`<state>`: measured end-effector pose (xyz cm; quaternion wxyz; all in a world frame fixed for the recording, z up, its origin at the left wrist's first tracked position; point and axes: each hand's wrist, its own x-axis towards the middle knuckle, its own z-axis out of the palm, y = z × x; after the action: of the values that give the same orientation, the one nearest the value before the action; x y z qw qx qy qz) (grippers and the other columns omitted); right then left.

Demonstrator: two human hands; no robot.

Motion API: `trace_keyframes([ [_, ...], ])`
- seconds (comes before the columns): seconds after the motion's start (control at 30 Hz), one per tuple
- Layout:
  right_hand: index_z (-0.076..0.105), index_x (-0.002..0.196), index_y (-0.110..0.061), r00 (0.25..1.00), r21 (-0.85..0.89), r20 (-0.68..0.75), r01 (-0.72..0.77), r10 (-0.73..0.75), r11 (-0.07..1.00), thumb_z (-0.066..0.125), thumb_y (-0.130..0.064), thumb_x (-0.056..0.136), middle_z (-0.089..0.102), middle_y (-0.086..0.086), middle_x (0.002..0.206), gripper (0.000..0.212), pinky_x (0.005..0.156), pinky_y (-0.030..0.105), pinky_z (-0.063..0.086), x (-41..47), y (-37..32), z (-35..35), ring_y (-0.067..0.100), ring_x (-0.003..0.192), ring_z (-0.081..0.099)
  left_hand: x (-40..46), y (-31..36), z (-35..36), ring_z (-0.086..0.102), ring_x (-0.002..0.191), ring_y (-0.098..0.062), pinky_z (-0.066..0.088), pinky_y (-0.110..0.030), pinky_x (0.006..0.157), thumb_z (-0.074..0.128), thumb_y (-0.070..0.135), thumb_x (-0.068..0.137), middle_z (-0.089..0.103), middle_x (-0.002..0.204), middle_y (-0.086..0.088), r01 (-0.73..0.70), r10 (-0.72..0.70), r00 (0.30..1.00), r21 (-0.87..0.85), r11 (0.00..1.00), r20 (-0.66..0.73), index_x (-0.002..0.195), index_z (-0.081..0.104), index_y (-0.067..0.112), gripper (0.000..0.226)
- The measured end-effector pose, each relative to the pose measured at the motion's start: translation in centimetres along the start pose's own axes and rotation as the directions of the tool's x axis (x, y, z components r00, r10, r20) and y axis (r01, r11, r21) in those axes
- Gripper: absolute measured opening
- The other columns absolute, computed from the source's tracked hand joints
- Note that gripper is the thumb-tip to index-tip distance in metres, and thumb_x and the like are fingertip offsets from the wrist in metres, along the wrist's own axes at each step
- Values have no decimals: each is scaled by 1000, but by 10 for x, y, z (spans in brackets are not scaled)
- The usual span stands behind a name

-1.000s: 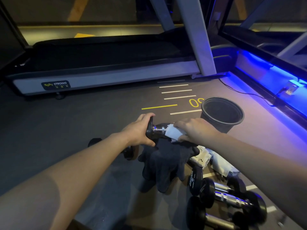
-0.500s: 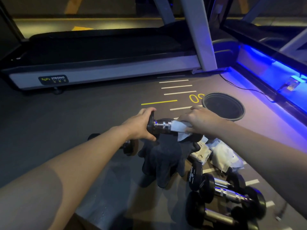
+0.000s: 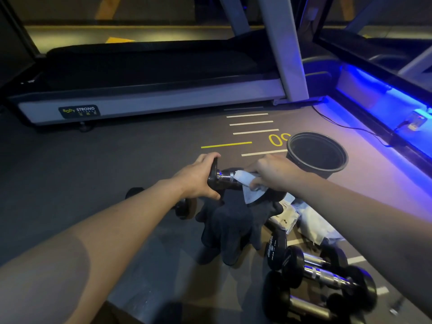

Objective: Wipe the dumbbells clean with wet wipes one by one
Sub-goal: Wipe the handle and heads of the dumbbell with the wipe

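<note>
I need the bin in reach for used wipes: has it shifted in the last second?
No. The black bin still stands just right of the yellow floor number, overlapping its right digit exactly as before.

Black label w/ "BODY STRONG" [image 3: 79, 111] in yellow + white letters on the grey side rail of the black-belted treadmill [image 3: 149, 104]; smaller line under it unreadable. Yellow painted "00" [image 3: 278, 139] on the grey gym floor [image 3: 117, 155], partly hidden by the bin. White print on black round dumbbell end [image 3: 272, 247], too small to read.
</note>
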<state>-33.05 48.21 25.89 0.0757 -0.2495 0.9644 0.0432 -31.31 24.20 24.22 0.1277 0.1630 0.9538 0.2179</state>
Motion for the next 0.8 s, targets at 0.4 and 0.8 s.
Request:
trace_keyframes([
  [0.4, 69, 105, -34, 996, -14, -85, -3, 1, 1000, 68, -57, 77, 70, 1, 87, 36, 64, 34, 44, 8, -14, 2, 26, 85, 61, 0, -2, 0, 49, 130, -29, 45, -43, 103, 89, 41, 65, 27, 155, 5, 2, -2, 1000, 6, 1000, -4, 151, 17, 35, 113],
  [0.8, 58, 124, -24, 989, -75, -149, -15, 3, 997, 63, -45, 87, 68, 8, 115, 43, 77, 35, 45, 19, -54, 8, 31, 107, 65, 4, -5, 2, 50, 127, -23, 45, -37, 99, 89, 40, 64, 27, 153, 10, -5, 5, 1000, -26, 1000, -9, 149, 17, 37, 112],
])
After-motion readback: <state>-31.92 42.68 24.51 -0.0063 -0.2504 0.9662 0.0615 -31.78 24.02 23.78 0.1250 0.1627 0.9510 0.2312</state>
